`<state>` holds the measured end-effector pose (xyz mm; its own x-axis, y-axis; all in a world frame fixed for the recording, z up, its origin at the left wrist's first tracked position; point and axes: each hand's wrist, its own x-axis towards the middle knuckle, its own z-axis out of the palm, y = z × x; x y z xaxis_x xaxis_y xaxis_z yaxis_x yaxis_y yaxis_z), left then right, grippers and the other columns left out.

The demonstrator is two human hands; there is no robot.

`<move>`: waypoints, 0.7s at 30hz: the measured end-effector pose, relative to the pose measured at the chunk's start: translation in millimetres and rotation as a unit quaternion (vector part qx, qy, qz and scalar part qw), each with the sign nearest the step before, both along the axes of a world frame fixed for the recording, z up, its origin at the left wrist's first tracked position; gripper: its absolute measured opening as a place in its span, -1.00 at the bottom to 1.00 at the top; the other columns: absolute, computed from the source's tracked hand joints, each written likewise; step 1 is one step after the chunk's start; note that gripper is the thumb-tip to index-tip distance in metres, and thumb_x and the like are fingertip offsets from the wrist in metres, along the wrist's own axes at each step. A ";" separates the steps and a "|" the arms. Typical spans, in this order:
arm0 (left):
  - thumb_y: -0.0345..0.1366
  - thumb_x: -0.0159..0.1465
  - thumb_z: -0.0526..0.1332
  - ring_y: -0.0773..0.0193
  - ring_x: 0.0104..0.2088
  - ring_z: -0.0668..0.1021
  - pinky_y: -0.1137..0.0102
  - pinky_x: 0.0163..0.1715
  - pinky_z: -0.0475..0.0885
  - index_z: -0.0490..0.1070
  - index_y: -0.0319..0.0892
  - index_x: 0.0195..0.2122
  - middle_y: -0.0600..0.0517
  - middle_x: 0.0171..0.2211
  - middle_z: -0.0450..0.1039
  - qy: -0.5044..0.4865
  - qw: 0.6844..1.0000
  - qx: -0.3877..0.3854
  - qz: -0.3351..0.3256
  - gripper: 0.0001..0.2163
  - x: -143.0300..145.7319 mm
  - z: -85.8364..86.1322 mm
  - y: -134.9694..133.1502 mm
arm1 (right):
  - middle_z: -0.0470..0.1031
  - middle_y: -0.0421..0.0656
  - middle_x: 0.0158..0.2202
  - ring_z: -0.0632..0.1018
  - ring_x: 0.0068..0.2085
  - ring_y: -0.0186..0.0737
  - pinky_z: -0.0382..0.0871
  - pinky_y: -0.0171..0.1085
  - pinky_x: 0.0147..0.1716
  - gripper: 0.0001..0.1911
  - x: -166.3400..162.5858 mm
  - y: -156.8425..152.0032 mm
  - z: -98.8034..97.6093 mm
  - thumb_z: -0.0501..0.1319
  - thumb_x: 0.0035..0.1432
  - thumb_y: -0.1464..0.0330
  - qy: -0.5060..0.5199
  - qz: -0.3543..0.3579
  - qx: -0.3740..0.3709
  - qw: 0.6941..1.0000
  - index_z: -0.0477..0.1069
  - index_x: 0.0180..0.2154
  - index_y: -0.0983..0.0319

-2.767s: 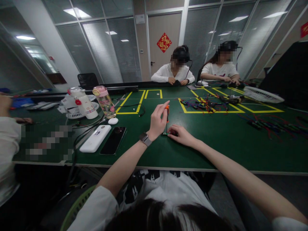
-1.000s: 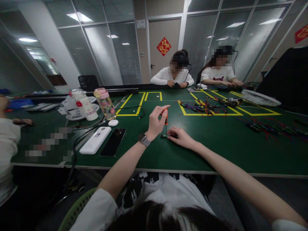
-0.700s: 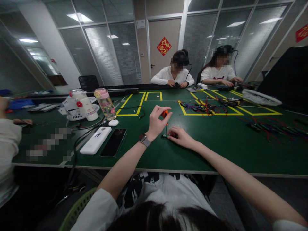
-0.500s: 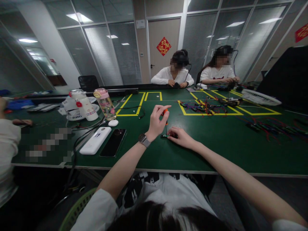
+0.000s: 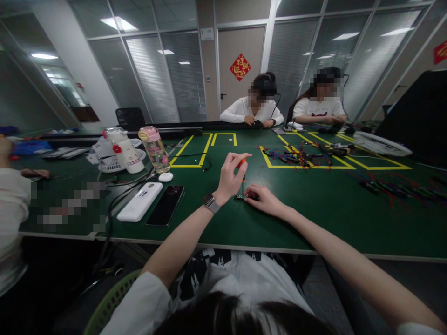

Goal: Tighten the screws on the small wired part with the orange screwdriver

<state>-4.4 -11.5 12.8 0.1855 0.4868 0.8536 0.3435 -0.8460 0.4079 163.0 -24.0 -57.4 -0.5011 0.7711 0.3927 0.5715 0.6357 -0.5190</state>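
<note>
My left hand (image 5: 232,174), a watch on its wrist, is closed around the orange-and-black handle of a screwdriver (image 5: 243,178). The screwdriver stands upright, its thin shaft pointing down to a small green circuit board (image 5: 240,197) on the table. My right hand (image 5: 260,197) rests on the tabletop and pinches the board's right end between thumb and fingers. The fingers hide part of the board, and the exact spot the tip touches is too small to tell.
Left of my hands lie a black phone (image 5: 165,205), a white power bank (image 5: 140,202) and a white earbud case (image 5: 165,177). A pink-lidded bottle (image 5: 156,151) stands behind them. Tangled wires (image 5: 300,157) lie to the right on the green table (image 5: 216,228). Two people sit opposite.
The view has shifted slightly. Both hands keep their places at the board, and more of the screwdriver's orange handle shows between the left fingers.
</note>
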 end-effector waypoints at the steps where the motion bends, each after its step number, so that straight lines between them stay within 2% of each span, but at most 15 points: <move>1: -0.30 0.39 -0.03 0.32 -0.20 0.47 0.40 -0.17 0.39 0.36 -0.11 0.00 0.00 -0.20 0.39 0.002 1.000 -0.009 -0.014 -0.75 0.0 -0.3 0.2 | 0.35 -0.19 -0.39 0.38 -0.42 -0.32 0.27 -0.33 -0.40 -0.95 0.0 0.2 -0.2 0.20 0.11 0.42 0.000 0.001 0.000 1.000 0.39 -0.32 0.26; 4: -0.33 0.40 -0.06 0.34 -0.20 0.51 0.41 -0.16 0.40 0.30 -0.12 0.07 -0.01 -0.15 0.44 -0.004 0.999 -0.026 -0.040 -0.72 0.6 -1.0 1.7 | 0.35 -0.19 -0.38 0.39 -0.41 -0.32 0.26 -0.33 -0.40 -0.94 0.2 0.8 -1.2 0.20 0.12 0.42 0.001 0.005 0.002 1.000 0.40 -0.31 0.26; 9: -0.28 0.30 0.18 0.35 -0.31 0.46 0.43 -0.22 0.38 0.42 -0.14 -0.12 0.06 -0.32 0.42 -0.011 1.000 0.023 0.013 -0.84 1.2 -0.8 3.3 | 0.35 -0.19 -0.38 0.38 -0.42 -0.32 0.26 -0.33 -0.40 -0.93 0.5 0.8 -1.8 0.19 0.12 0.42 0.000 0.003 0.003 1.000 0.40 -0.30 0.27; 12: -0.23 0.27 0.21 0.34 -0.33 0.43 0.43 -0.25 0.38 0.44 -0.13 -0.18 0.06 -0.36 0.37 -0.012 0.999 0.026 0.031 -0.85 0.6 -0.3 2.4 | 0.36 -0.18 -0.38 0.39 -0.41 -0.32 0.26 -0.33 -0.40 -0.94 0.4 0.4 -1.1 0.19 0.12 0.42 -0.002 0.002 0.003 1.000 0.40 -0.31 0.26; 14: -0.22 0.33 0.13 0.32 -0.28 0.45 0.41 -0.22 0.38 0.41 -0.12 -0.08 0.04 -0.31 0.39 0.000 1.000 0.011 0.019 -0.80 0.1 -0.5 1.5 | 0.36 -0.18 -0.39 0.39 -0.41 -0.32 0.26 -0.32 -0.40 -0.94 0.3 0.4 -0.7 0.20 0.11 0.42 -0.001 0.003 0.003 1.000 0.40 -0.31 0.26; 18: -0.28 0.42 -0.10 0.30 -0.12 0.48 0.34 -0.10 0.39 0.22 -0.06 0.16 -0.02 -0.07 0.42 0.016 0.999 -0.011 -0.038 -0.67 0.6 -2.8 1.0 | 0.35 -0.19 -0.39 0.39 -0.41 -0.31 0.27 -0.32 -0.39 -0.94 0.0 0.7 -0.6 0.19 0.11 0.43 0.001 0.003 0.001 1.000 0.40 -0.31 0.26; 21: -0.26 0.40 -0.05 0.29 -0.16 0.50 0.35 -0.13 0.41 0.23 -0.06 0.15 -0.02 -0.10 0.44 0.009 1.000 -0.007 -0.027 -0.68 1.8 -4.4 2.1 | 0.35 -0.19 -0.39 0.39 -0.41 -0.32 0.27 -0.32 -0.40 -0.94 0.1 0.9 -1.1 0.20 0.11 0.41 0.003 0.002 -0.001 1.000 0.41 -0.31 0.25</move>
<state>-2.6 -9.4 8.4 0.2271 0.4875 0.8431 0.3057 -0.8576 0.4135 163.1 -23.1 -58.5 -0.5025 0.7697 0.3938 0.5659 0.6372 -0.5232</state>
